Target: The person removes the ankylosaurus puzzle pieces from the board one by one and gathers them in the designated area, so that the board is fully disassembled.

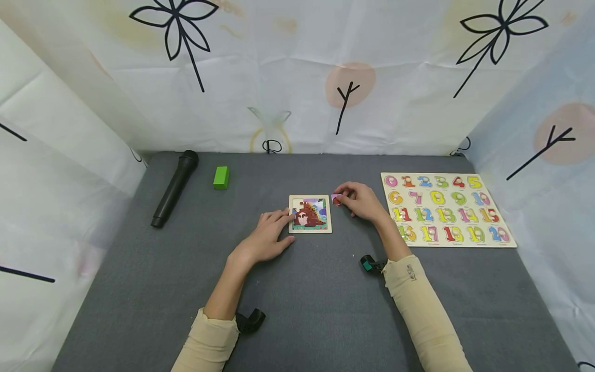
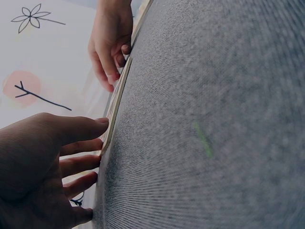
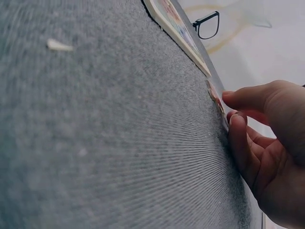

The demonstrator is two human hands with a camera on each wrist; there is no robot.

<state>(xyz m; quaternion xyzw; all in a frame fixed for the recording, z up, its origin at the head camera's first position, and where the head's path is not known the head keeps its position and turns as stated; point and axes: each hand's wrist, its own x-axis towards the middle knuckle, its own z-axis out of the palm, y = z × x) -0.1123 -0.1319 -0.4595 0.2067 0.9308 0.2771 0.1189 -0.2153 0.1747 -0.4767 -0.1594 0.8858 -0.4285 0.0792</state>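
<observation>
A small square picture puzzle point(image 1: 310, 231) in a pale wooden frame, with a red-brown spiky dinosaur on it, lies on the table before me. My left hand point(image 1: 266, 237) rests at its left edge, fingers stretched out and spread, fingertips right at the frame. Just off the puzzle's upper right side, my right hand point(image 1: 364, 201) pinches a small pink and red puzzle piece point(image 1: 335, 200) between thumb and fingers. In the right wrist view the piece point(image 3: 214, 97) sits low, close over the cloth, beside the frame's corner; the fingertips hide part of it.
A wooden number board point(image 1: 448, 245) with colourful numerals lies at the right, beside my right forearm. On the left are a black microphone point(image 1: 174, 190) and a green block point(image 1: 221, 177). Patterned white cloth point(image 1: 297, 62) hangs around the grey table point(image 1: 297, 310).
</observation>
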